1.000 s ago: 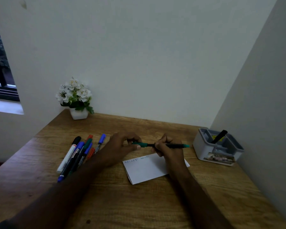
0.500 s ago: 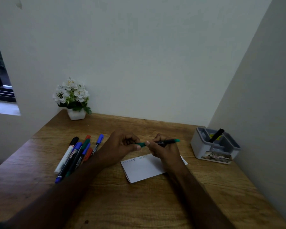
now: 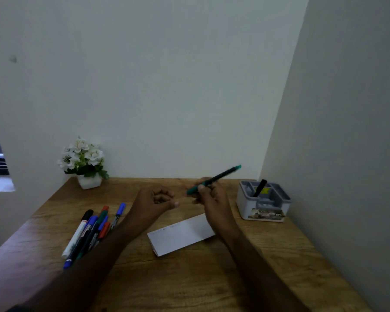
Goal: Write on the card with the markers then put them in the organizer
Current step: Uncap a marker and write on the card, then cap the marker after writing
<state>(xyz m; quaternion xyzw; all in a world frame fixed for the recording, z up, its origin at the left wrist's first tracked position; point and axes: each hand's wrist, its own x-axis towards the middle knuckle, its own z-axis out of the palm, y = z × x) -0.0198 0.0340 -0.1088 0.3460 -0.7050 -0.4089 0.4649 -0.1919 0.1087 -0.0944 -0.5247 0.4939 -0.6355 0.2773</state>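
Walls: two plain pale surfaces, smooth and matte, meeting in a corner behind the desk's far right end; a window opening shows at the left edge
Desk: flat wooden top with warm brown streaky grain; square corner tucked against the walls
Left hand: held above the desk between the marker pile and the card; fingers curled loosely inward with the thumb laid forward, nothing visible in the curl; forearm crosses over the near ends of the loose markers
Right hand: raised above the far edge of the card; thumb and fingers pinch the green marker near its lower end
Organizer: squat grey plastic box with rounded corners and inner dividers, at the desk's far right by the side wall; printed label on its front face; a yellow patch shows inside
Card: white rectangle of stiff paper lying flat at the desk's middle, skewed a little; faint small writing along its far edge, too small to read
Flower pot: small white square pot with white blossoms and green leaves, at the desk's far left against the back wall
Loose markers: slim cylinders lying side by side, touching, left of the card; caps black, blue, green and red; one has a white barrel
Green marker: thin dark barrel with green ends, capped, tilted up toward the right, in the air between card and organizer
Black marker: short dark stick standing tilted in a rear compartment of the organizer
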